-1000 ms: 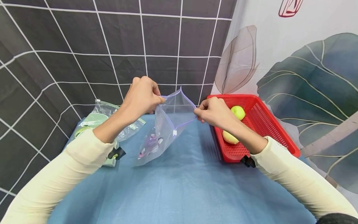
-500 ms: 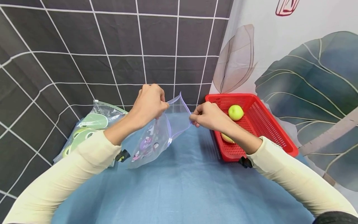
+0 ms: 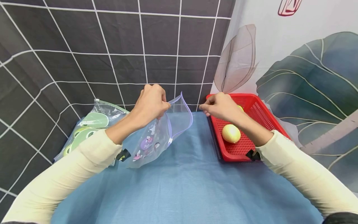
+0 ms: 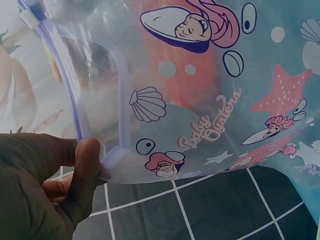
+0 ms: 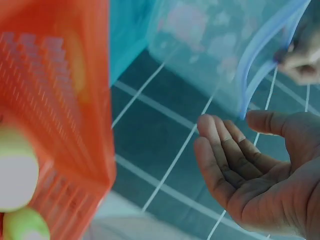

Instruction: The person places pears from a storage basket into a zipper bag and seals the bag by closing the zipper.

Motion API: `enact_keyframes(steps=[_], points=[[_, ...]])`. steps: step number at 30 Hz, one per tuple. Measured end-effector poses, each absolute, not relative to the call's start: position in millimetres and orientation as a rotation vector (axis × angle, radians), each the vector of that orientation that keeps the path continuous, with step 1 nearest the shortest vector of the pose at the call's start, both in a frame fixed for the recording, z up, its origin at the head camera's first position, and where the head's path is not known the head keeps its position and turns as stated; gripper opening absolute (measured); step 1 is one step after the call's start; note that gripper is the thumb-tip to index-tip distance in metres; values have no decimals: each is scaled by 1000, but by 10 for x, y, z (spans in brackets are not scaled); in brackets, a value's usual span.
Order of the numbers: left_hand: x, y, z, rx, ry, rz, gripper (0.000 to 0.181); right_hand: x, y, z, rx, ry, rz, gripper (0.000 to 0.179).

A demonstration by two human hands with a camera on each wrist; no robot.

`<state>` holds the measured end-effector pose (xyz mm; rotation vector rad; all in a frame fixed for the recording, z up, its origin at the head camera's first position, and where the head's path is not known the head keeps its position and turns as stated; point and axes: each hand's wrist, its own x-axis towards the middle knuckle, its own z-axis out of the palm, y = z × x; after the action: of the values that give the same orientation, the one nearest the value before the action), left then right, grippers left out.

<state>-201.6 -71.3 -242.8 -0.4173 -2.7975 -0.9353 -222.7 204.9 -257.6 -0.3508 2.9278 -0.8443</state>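
My left hand [image 3: 151,102] pinches the top edge of a clear zip bag [image 3: 149,140] with purple trim and cartoon prints. The bag hangs with its mouth spread apart and its white slider [image 3: 170,141] low on the near side. In the left wrist view, thumb and fingers grip the bag's corner by the purple zip. My right hand [image 3: 221,105] is apart from the bag, over the left rim of the red basket [image 3: 271,119]. In the right wrist view its fingers [image 5: 220,150] are loosely bent and hold nothing. A pale yellow-green round fruit [image 3: 231,133] lies in the basket; another [image 3: 240,108] is mostly hidden behind the hand.
On the left, behind my left forearm, lies a clear zip bag [image 3: 107,107] with light green items [image 3: 95,120] inside. A blue cloth [image 3: 179,186] covers the table. A dark gridded curtain [image 3: 162,34] hangs behind, with a printed white one on the right.
My right hand has let go of the bag's edge and moved right, toward the basket. The left hand came slightly down and right with the bag, then stayed nearly still.
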Motion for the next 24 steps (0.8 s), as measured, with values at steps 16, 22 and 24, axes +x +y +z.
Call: enact_keyframes(steps=[16, 22, 24], points=[[-2013, -725, -2454, -411, -2802, -930, 23, -2837, 2620, -2541, -153, 3038, -564, 38], [-2021, -727, -2465, -412, -2802, -918, 23, -3245, 2977, -2794, -78, 3033, -453, 34], [-2023, -726, -2467, -410, -2804, -915, 23, -3482, 3161, -2970, -50, 3020, -419, 33]])
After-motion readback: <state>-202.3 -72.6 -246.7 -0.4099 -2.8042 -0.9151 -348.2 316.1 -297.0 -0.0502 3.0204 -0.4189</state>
